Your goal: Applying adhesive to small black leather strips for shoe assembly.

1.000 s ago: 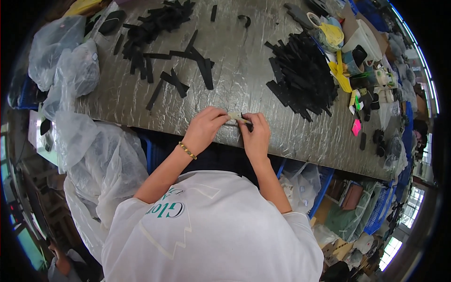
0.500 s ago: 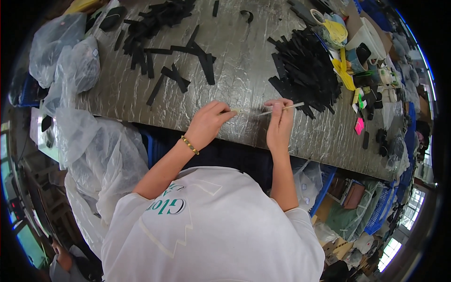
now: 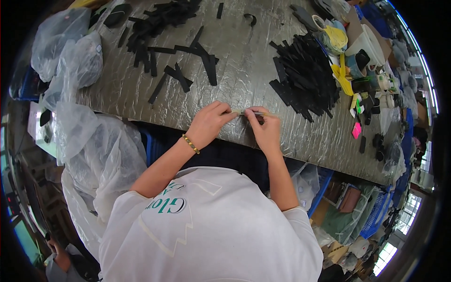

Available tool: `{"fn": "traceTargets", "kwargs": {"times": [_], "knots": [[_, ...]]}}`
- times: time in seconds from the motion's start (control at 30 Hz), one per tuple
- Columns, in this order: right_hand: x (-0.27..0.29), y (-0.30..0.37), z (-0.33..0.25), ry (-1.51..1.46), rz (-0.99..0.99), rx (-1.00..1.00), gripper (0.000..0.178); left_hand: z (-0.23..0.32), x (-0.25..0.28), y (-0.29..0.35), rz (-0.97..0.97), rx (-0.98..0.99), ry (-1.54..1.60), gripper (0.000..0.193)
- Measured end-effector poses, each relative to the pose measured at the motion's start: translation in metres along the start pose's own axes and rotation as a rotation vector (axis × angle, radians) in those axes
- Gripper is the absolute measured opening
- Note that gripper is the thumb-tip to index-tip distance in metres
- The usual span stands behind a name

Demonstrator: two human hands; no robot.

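Over the near edge of the table, my left hand (image 3: pixel 211 121) pinches a small pale piece (image 3: pixel 240 113) between thumb and fingertips. It is too small to name. Close against it on the right, my right hand (image 3: pixel 264 130) is closed on a thin, pale pen-like tool (image 3: pixel 271 114). The tool's rear end sticks out to the right past my fingers. Its tip meets the small piece or lies right beside it; I cannot tell which.
Black strips (image 3: pixel 307 77) lie heaped to the right, with another heap (image 3: pixel 159 23) at the far left and loose strips (image 3: pixel 209 68) between. Tape, cups and yellow cloth (image 3: pixel 336 35) crowd the table's right side. Clear plastic bags (image 3: pixel 105 155) hang at the left edge.
My right hand has moved left, bringing the pen-like tool up to the small piece. My left hand stays nearly where it was, still pinching.
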State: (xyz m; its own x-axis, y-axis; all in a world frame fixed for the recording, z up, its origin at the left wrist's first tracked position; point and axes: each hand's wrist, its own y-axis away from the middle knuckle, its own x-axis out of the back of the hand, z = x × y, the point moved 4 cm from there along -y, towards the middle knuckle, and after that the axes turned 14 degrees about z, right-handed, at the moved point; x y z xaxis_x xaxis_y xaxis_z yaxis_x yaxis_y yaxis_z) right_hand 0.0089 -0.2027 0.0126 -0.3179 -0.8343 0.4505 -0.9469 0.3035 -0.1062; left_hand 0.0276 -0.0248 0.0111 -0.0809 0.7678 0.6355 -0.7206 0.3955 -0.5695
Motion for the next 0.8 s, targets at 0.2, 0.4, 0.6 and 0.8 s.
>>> {"fn": "traceTargets", "kwargs": {"times": [0.2,0.4,0.6,0.8], "knots": [[0.001,0.000,0.003,-0.018,0.032,0.007,0.019,-0.001,-0.001,0.000,-0.010,0.015,0.005,0.033],[0.001,0.002,-0.001,-0.006,0.044,0.070,0.020,-0.001,0.000,0.000,-0.017,0.043,0.021,0.032],[-0.005,0.005,-0.012,-0.034,-0.023,0.087,0.020,-0.004,-0.001,0.001,0.053,0.101,0.054,0.040],[-0.021,0.004,-0.016,-0.009,-0.088,0.107,0.018,-0.012,-0.007,0.007,0.061,0.206,0.108,0.050]]}}
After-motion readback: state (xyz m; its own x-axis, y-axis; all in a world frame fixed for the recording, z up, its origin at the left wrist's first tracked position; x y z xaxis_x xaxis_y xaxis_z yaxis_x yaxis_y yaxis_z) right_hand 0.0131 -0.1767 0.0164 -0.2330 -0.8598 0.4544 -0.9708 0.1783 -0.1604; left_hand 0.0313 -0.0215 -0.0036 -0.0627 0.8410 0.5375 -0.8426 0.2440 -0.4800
